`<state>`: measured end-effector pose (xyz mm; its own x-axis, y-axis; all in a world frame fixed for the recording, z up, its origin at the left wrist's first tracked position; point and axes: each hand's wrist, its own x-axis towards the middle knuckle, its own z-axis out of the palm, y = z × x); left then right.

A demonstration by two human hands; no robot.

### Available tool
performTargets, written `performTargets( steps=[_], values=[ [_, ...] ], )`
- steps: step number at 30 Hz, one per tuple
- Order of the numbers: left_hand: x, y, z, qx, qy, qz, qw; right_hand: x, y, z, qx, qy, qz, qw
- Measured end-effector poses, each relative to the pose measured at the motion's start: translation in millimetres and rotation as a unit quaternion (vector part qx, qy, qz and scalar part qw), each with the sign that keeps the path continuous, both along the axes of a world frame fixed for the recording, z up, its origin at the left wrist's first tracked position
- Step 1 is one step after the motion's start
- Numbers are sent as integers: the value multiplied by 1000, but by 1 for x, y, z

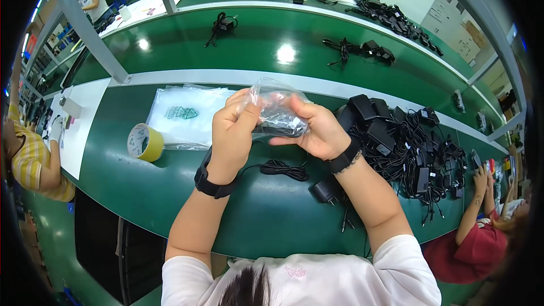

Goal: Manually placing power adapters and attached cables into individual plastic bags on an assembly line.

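Observation:
Between my two hands is a crinkled clear plastic bag (276, 97) with something dark in its lower part, perhaps a power adapter. My left hand (233, 122) pinches the bag's left side. My right hand (320, 127) grips its right side, thumb above and fingers below. Just beneath the hands, a coiled black cable (283, 169) lies on the green table. A black power adapter (326, 191) sits near my right forearm. Behind my left hand lies a stack of flat clear bags (184, 110), with a yellow tape roll (145, 142) beside it.
A heap of black adapters and cables (396, 147) covers the table on my right. Beyond a white rail (226, 77), a green conveyor-like surface carries an adapter (224, 24) and a bundled pair (362, 50). Grey posts (90, 28) frame the bench. Other people work left, right and opposite.

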<state>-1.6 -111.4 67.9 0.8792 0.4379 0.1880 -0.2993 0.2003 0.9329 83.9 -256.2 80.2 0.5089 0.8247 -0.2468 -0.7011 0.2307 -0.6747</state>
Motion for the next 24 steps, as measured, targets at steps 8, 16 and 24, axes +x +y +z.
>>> performTargets(
  steps=[8,16,24],
  values=[
    [8,3,6,-3,15,-35,999,1,-16,-4,-10,-311,-116,943],
    [13,-8,-1,25,34,-40,998,7,-27,6,-26,-446,2,895],
    [5,25,12,74,128,-43,988,36,-5,32,-50,-98,215,970]
  ],
)
